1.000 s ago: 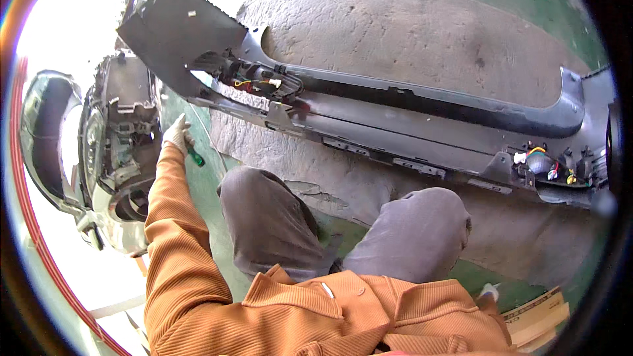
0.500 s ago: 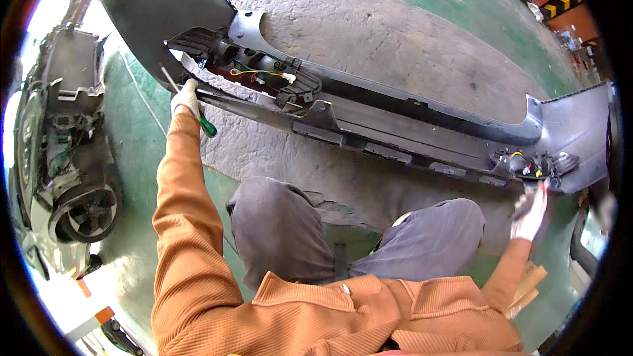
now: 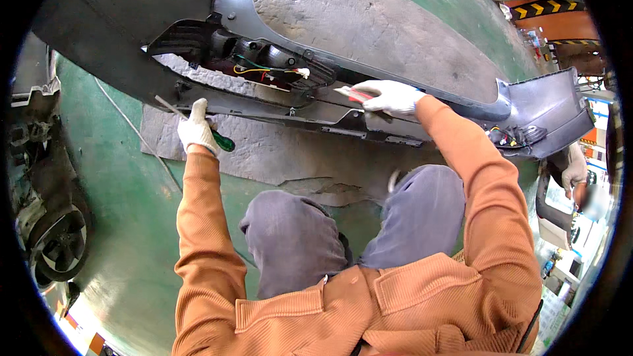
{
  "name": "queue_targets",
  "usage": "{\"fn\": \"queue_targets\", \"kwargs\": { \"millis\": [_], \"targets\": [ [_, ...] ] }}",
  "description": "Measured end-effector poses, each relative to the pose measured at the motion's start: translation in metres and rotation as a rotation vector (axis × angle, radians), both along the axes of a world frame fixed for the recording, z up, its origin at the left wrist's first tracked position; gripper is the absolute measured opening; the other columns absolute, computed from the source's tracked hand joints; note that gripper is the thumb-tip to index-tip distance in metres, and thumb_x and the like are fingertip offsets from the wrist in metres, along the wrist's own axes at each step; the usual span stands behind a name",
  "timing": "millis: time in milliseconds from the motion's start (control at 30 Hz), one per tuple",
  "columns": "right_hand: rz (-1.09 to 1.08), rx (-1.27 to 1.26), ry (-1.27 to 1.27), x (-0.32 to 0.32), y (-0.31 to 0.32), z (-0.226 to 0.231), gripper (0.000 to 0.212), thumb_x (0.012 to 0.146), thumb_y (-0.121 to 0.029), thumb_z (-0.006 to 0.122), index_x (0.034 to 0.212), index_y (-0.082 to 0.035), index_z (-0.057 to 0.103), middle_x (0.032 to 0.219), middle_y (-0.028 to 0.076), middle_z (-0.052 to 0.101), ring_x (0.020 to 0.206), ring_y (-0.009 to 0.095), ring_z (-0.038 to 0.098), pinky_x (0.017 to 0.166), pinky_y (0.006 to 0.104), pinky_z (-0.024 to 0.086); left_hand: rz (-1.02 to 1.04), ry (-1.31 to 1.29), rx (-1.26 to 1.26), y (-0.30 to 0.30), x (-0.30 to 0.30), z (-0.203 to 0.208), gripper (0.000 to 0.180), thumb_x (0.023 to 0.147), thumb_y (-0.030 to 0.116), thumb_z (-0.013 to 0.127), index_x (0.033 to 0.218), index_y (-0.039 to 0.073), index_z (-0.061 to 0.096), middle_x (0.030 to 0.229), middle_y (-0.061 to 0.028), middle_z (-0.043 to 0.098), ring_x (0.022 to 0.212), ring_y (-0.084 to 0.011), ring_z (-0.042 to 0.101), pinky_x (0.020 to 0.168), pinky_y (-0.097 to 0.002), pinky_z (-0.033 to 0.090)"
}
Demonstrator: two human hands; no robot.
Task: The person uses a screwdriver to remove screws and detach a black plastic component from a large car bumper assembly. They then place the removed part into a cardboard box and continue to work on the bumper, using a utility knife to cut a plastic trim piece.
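A dark car bumper [image 3: 316,116] lies with its inner side up across the floor in front of my knees. My left hand [image 3: 196,126], in a white glove, is closed around a screwdriver [image 3: 225,141] with a green handle; its shaft points up and left over the bumper's near edge. My right hand [image 3: 391,97], also gloved, is above the middle of the bumper, closed on a slim red and pale object [image 3: 359,95] whose kind is unclear. Just left of it is a lamp unit [image 3: 264,59] with yellow, green and red wires and a white connector.
A second wired lamp unit [image 3: 517,136] is at the bumper's right end. Beyond that end shows another person's gloved hand [image 3: 575,170]. A grey mat [image 3: 395,20] is under the bumper. At the left stands a partly stripped vehicle [image 3: 49,204] with a wheel.
My right hand has moved left from the bumper's right end to its middle, still with the red object. My left hand keeps the screwdriver. The whole view has shifted.
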State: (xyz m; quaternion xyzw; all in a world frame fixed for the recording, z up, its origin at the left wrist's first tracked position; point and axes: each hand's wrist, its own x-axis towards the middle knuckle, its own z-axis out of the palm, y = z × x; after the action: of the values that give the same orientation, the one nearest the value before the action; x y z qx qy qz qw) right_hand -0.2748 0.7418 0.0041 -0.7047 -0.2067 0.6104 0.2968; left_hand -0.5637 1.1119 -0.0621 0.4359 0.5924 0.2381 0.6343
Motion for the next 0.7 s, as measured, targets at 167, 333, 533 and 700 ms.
{"fn": "queue_targets", "kwargs": {
  "millis": [167, 333, 533, 700],
  "targets": [
    [0.211, 0.2, -0.128, -0.015, 0.059, -0.054, 0.057, 0.097, -0.021, 0.065, 0.15, -0.004, 0.054, 0.121, 0.007, 0.066, 0.099, 0.014, 0.064, 0.092, 0.032, 0.054, 0.024, -0.097, 0.038, -0.004, -0.012, -0.015, 0.025, 0.089, 0.02, 0.08, 0.104, 0.007, 0.066, 0.072, 0.0002, 0.057, 0.052, -0.0126, 0.05, 0.049, -0.0312, 0.045],
    [0.05, 0.198, 0.012, -0.042, 0.073, -0.106, 0.052, 0.102, -0.023, 0.064, 0.151, -0.006, 0.055, 0.094, 0.0, 0.065, 0.075, 0.009, 0.058, 0.065, 0.0271, 0.048, 0.07, -0.07, 0.079, -0.008, -0.012, -0.025, 0.021, 0.09, 0.021, 0.08, 0.098, 0.008, 0.065, 0.07, 0.0, 0.057, 0.054, -0.0134, 0.052, 0.052, -0.0309, 0.046],
    [0.078, 0.129, 0.137, -0.031, 0.078, -0.113, 0.049, 0.102, -0.024, 0.065, 0.148, -0.007, 0.057, 0.107, 0.006, 0.069, 0.08, 0.012, 0.06, 0.074, 0.0301, 0.052, 0.13, -0.005, 0.064, -0.013, -0.02, -0.039, 0.022, 0.089, 0.024, 0.079, 0.099, 0.009, 0.067, 0.073, -0.0026, 0.062, 0.056, -0.0178, 0.057, 0.055, -0.0334, 0.049],
    [0.085, 0.1, 0.171, -0.03, 0.079, -0.121, 0.047, 0.104, -0.027, 0.064, 0.147, -0.008, 0.059, 0.107, 0.007, 0.071, 0.075, 0.013, 0.061, 0.071, 0.0316, 0.054, 0.167, 0.032, 0.032, -0.016, -0.022, -0.045, 0.014, 0.09, 0.019, 0.074, 0.088, 0.008, 0.066, 0.07, -0.003, 0.061, 0.056, -0.0179, 0.057, 0.055, -0.0336, 0.049]
  ]
}}
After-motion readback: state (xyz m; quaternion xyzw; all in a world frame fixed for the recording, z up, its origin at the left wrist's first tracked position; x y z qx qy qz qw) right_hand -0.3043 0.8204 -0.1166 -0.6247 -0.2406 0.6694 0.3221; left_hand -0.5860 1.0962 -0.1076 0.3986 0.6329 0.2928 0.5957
